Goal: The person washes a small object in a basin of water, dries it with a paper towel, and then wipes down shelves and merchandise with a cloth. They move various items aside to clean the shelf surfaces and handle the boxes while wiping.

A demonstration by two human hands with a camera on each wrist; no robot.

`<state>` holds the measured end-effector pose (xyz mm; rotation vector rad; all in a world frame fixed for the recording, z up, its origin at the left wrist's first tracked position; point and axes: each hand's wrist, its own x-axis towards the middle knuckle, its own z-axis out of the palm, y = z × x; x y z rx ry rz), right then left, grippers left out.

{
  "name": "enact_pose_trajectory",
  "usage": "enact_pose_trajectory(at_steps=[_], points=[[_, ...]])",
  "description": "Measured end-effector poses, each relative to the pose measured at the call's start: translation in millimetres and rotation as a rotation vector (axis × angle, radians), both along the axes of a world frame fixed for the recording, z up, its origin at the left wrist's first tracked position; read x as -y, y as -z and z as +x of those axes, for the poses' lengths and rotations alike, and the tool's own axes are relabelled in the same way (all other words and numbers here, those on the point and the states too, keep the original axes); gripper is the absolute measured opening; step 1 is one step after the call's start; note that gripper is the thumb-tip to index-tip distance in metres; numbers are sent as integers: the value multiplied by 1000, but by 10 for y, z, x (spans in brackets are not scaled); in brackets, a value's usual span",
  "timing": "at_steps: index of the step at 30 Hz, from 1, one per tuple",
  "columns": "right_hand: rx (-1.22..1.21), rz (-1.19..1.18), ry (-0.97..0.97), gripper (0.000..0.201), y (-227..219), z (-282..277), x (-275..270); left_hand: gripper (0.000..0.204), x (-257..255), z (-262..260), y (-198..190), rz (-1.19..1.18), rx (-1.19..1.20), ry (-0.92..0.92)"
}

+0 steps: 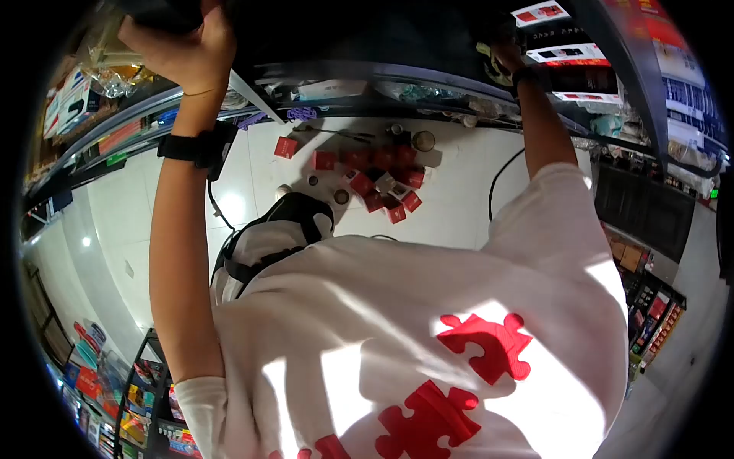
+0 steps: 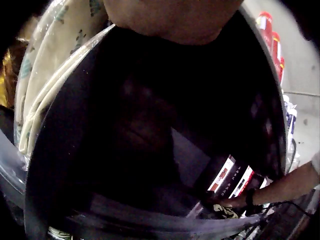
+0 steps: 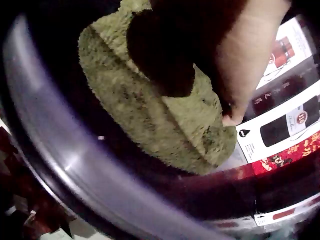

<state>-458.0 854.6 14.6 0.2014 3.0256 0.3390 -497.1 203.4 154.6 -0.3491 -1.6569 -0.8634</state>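
Note:
My right hand (image 1: 506, 55) reaches into a dark shelf (image 1: 367, 46) and holds a fuzzy yellow-green cloth (image 3: 150, 120). In the right wrist view the cloth lies spread close over the dark shelf surface, beside white-and-red printed boxes (image 3: 280, 125). Deep shadow hides most of that hand's fingers. At the upper left of the head view, my left hand (image 1: 200, 55) is raised against a black object (image 1: 162, 14), thumb out to the side; its fingertips are cut off, and I cannot tell whether they grip it. The left wrist view shows this hand (image 2: 175, 20) above a dark interior.
A metal rail (image 3: 60, 135) runs along the shelf front. Below, several red boxes (image 1: 382, 161) and a round jar (image 1: 423, 141) stand on the white tile floor. A black cable (image 1: 495, 183) hangs near my right arm. Plastic-wrapped goods (image 2: 60, 65) sit beside the shelf's left wall.

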Motion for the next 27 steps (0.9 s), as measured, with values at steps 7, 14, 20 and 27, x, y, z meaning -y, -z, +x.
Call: enact_pose_trajectory(at_steps=[7,14,20,27], points=[[109,-373,501,91,-398,118,224,65,85,-98,-139,24,-54,260],[-27,-320,201,78,-380,419,608,64,52,-92,-126,50,5,185],[20,-590,-88,81,-568,419,1598,65,98,-71,-139,2,9,108],[-128,-571,-323,83,-336,304,1152,70,143,-111,-60,-35,22,63]])
